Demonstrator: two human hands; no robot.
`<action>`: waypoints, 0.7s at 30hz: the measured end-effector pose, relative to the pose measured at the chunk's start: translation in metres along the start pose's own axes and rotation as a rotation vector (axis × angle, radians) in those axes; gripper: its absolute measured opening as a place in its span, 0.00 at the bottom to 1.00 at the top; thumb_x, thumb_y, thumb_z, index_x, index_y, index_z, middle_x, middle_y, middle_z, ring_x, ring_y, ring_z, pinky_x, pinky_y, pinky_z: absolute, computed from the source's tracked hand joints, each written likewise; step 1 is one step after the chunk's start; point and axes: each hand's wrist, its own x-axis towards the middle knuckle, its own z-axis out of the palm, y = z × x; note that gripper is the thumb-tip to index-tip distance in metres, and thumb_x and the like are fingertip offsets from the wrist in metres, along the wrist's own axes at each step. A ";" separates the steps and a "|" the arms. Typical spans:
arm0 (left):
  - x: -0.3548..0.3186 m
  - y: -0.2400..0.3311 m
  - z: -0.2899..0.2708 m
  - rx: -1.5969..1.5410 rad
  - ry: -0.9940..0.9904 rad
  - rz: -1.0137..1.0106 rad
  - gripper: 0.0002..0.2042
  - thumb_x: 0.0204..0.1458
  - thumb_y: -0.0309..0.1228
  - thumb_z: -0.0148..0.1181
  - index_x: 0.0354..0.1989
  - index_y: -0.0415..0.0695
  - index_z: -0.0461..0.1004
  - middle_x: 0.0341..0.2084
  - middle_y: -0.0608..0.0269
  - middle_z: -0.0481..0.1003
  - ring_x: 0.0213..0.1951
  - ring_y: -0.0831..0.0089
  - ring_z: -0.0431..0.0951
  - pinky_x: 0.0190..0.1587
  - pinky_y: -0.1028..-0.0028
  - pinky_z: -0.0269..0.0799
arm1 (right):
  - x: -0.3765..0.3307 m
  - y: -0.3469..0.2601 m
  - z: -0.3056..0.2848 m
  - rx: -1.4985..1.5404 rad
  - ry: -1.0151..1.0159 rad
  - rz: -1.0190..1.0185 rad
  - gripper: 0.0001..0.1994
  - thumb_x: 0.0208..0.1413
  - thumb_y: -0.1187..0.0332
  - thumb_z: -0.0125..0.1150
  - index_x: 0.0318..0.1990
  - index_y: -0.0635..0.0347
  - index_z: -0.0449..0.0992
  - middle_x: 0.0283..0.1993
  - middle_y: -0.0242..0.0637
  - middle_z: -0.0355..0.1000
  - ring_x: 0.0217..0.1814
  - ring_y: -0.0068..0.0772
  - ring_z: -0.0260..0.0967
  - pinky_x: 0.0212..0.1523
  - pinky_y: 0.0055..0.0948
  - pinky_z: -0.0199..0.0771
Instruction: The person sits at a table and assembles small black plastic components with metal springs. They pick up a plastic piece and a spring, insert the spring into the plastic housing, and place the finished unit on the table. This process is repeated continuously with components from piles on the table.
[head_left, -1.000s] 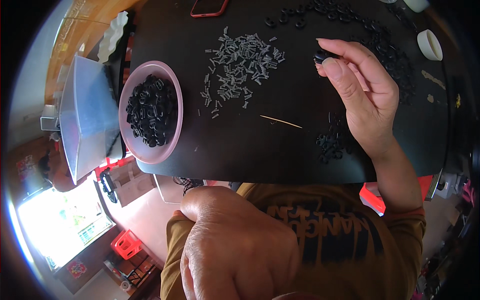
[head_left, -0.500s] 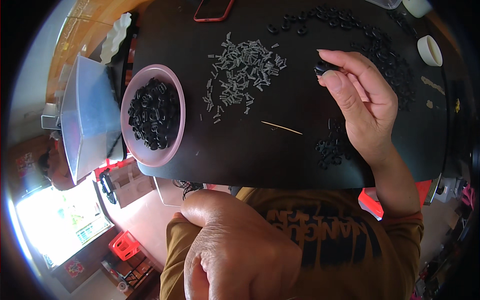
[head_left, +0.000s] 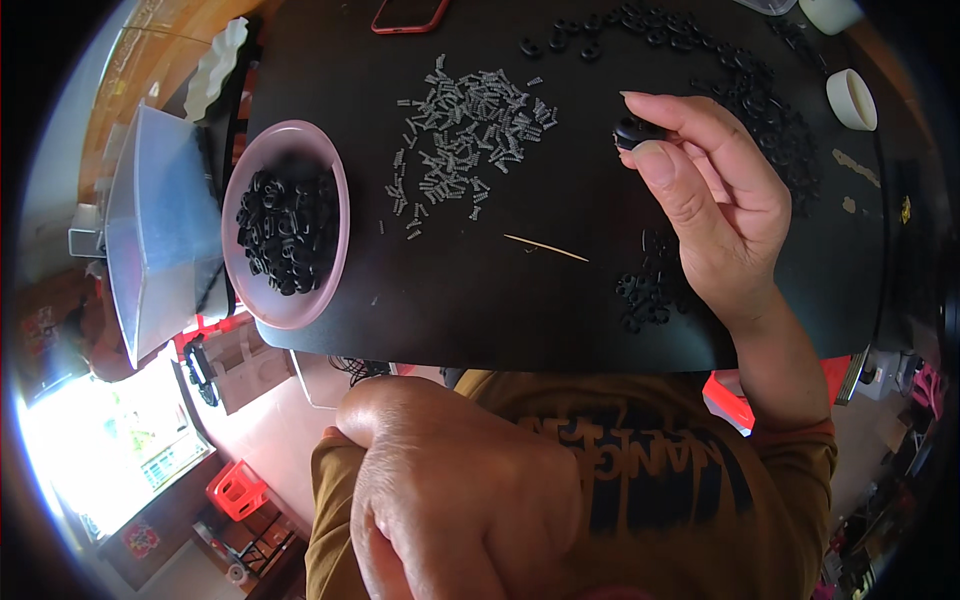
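My right hand [head_left: 725,200] is raised over the right half of the table, thumb and forefinger pinching a small black plastic piece [head_left: 638,132], rounded like a cord lock part. Close to the camera, in front of my chest, is my left hand [head_left: 470,500], its back showing and its fingers hidden. A pile of small metal springs [head_left: 470,125] lies mid-table. Right of it, a thin wooden toothpick [head_left: 546,248] rests on the dark tabletop. Small black pieces [head_left: 650,290] lie below my right hand, and rounded black pieces [head_left: 755,100] spread beyond it.
A pink oval bowl [head_left: 338,235] of black plastic pieces stands at the table's left, beside a translucent bin [head_left: 165,225]. A red-edged phone [head_left: 410,14] lies at the far edge. A white round container [head_left: 852,100] is at the far right. Below left is a red stool [head_left: 237,490].
The whole view has shifted slightly, so the table and its things appear further left. My right hand keeps its pinch, and more of the black piece shows. My left hand stays near my chest.
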 end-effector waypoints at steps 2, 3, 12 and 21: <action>0.002 0.007 -0.008 -0.005 -0.030 -0.077 0.10 0.49 0.31 0.52 0.18 0.42 0.64 0.12 0.62 0.62 0.12 0.69 0.63 0.15 0.71 0.59 | -0.001 0.001 -0.001 0.018 -0.024 -0.050 0.13 0.52 0.77 0.52 0.46 0.72 0.68 0.41 0.40 0.66 0.38 0.22 0.67 0.41 0.18 0.67; 0.003 0.011 -0.015 -0.012 -0.051 -0.119 0.08 0.48 0.30 0.53 0.21 0.42 0.67 0.13 0.62 0.64 0.13 0.69 0.65 0.16 0.71 0.62 | -0.002 0.002 -0.003 0.022 -0.029 -0.076 0.13 0.52 0.77 0.53 0.46 0.72 0.68 0.41 0.41 0.66 0.39 0.23 0.66 0.41 0.19 0.68; -0.012 0.018 -0.019 0.640 0.987 -0.313 0.09 0.51 0.31 0.52 0.23 0.43 0.61 0.14 0.65 0.64 0.10 0.82 0.59 0.14 0.82 0.53 | 0.000 -0.007 -0.004 -0.047 -0.094 -0.268 0.17 0.45 0.76 0.59 0.44 0.74 0.69 0.39 0.49 0.69 0.38 0.32 0.66 0.38 0.24 0.65; -0.025 0.005 -0.052 1.686 0.588 -0.815 0.08 0.47 0.28 0.55 0.36 0.40 0.72 0.20 0.60 0.69 0.25 0.66 0.73 0.28 0.70 0.68 | 0.000 -0.001 -0.006 -0.039 0.014 -0.229 0.13 0.50 0.78 0.54 0.45 0.73 0.68 0.43 0.45 0.67 0.35 0.23 0.65 0.35 0.18 0.66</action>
